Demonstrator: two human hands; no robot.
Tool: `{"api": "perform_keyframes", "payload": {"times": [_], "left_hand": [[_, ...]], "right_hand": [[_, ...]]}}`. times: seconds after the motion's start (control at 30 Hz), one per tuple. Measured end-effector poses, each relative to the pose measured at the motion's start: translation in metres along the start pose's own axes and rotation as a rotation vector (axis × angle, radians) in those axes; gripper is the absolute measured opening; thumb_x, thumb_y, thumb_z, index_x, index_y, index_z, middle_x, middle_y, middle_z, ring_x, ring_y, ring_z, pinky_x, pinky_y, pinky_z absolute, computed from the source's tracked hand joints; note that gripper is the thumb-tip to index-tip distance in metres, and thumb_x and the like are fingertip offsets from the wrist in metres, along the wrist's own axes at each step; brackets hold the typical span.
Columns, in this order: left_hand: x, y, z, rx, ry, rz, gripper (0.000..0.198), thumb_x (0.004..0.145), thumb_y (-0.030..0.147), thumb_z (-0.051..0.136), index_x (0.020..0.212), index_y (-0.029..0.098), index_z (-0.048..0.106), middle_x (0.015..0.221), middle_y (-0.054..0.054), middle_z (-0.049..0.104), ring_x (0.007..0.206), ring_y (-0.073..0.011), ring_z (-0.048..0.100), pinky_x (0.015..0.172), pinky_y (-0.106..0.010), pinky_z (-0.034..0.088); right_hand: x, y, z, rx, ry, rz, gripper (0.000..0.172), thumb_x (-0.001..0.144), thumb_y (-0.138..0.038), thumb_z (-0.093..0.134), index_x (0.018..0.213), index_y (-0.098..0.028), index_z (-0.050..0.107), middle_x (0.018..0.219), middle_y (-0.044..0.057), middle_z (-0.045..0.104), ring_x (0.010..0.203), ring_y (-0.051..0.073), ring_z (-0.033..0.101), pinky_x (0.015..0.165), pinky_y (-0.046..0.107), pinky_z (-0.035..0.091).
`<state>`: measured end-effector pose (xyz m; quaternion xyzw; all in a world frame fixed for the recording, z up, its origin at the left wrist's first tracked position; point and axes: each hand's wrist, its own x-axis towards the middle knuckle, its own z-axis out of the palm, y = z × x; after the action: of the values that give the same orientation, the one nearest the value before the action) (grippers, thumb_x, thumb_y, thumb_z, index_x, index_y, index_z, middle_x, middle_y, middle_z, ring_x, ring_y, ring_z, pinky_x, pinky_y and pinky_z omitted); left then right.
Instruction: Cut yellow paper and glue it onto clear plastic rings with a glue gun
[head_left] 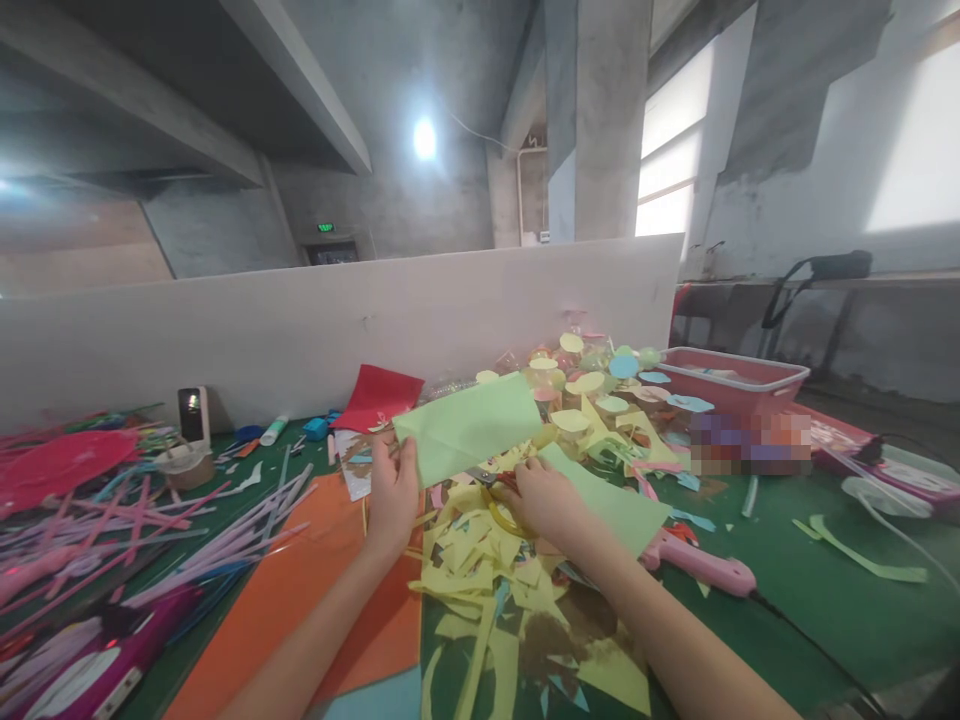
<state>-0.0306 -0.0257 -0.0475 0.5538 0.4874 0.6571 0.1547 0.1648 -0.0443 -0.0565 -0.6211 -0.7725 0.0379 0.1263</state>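
Note:
My left hand (396, 480) pinches the left edge of a light green sheet (472, 425), raised above the table. My right hand (544, 495) is closed round the handles of a pair of scissors (484, 476), whose blades point left below the sheet. A second light green piece (607, 500) lies beside and behind my right wrist. Under both hands is a pile of yellow paper scraps (480, 550). An orange sheet (360, 600) lies beneath my left forearm.
A pink glue gun (705, 565) lies at the right, its cord running forward. Pipe cleaners (217, 540) and a phone (193, 415) are left. Behind are red sheets (379, 397), paper-topped cups (589, 383), a pink basket (735, 375) and a white partition (300, 330).

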Motion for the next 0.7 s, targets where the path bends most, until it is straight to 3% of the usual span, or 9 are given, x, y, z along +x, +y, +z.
{"api": "perform_keyframes", "payload": {"times": [0.3,0.5,0.7], "left_hand": [[0.002,-0.003,-0.002,-0.036,-0.014,0.043,0.027,0.09,0.046,0.05,0.106,0.024,0.051,0.102,-0.008,0.067,0.086,-0.0211,0.065,0.072,-0.031,0.052],[0.002,-0.003,-0.003,0.003,-0.001,0.093,0.022,0.088,0.045,0.053,0.094,0.024,0.05,0.085,-0.002,0.063,0.081,-0.0194,0.062,0.07,-0.028,0.05],[0.01,-0.004,-0.007,0.058,0.09,0.146,0.028,0.086,0.049,0.055,0.083,0.024,0.043,0.077,0.002,0.049,0.073,-0.0167,0.052,0.067,-0.027,0.044]], "right_hand": [[-0.003,-0.003,-0.002,-0.062,-0.048,-0.048,0.028,0.092,-0.022,0.053,0.111,-0.006,0.066,0.113,0.02,0.063,0.106,0.032,0.058,0.083,0.036,0.045],[-0.006,-0.003,-0.003,-0.025,-0.059,-0.083,0.022,0.079,-0.003,0.058,0.096,-0.011,0.07,0.107,0.018,0.064,0.102,0.03,0.058,0.078,0.032,0.045],[-0.002,-0.004,0.004,0.125,-0.018,-0.045,0.026,0.073,-0.008,0.063,0.099,-0.01,0.066,0.106,0.02,0.06,0.096,0.029,0.056,0.073,0.032,0.043]]}}
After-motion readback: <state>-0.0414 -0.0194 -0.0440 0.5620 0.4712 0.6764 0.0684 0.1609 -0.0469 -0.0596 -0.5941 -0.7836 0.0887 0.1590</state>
